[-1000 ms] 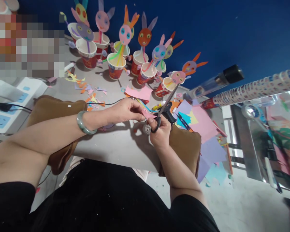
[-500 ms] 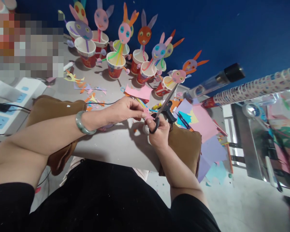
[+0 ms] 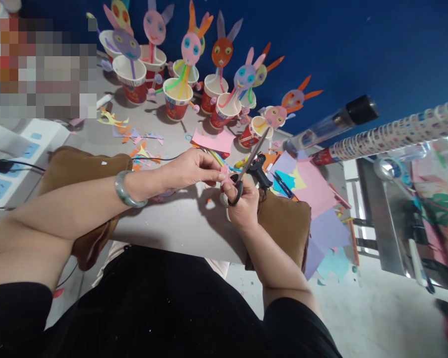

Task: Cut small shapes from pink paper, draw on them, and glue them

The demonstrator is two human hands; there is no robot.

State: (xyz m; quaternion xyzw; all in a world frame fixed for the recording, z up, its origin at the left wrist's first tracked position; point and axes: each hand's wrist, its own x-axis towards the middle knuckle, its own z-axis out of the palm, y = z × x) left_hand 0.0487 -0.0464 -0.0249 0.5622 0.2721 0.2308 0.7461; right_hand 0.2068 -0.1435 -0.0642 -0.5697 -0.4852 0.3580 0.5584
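Between the fingertips of my left hand (image 3: 196, 169) is a small pink paper piece (image 3: 225, 173). My right hand (image 3: 243, 204) is wrapped round the black handles of a pair of scissors (image 3: 251, 160), whose blades point up and away from me. The thumb of that hand also meets the lower edge of the pink piece, so both hands are nearly touching. Beyond them lies a larger pink paper sheet (image 3: 213, 141) on the table. Just right of the scissors rests a black glue gun (image 3: 260, 171).
Paper cups with rabbit-faced figures (image 3: 177, 97) line the back of the table. Paper scraps (image 3: 142, 141) lie at left, near a power strip (image 3: 11, 164). Brown cushions (image 3: 287, 223) flank the work area. Coloured sheets (image 3: 317, 189) and a long stack of cups (image 3: 392, 132) are at right.
The scissors and my right hand have shifted slightly left. My left hand keeps its pinch on the pink piece, almost unmoved.
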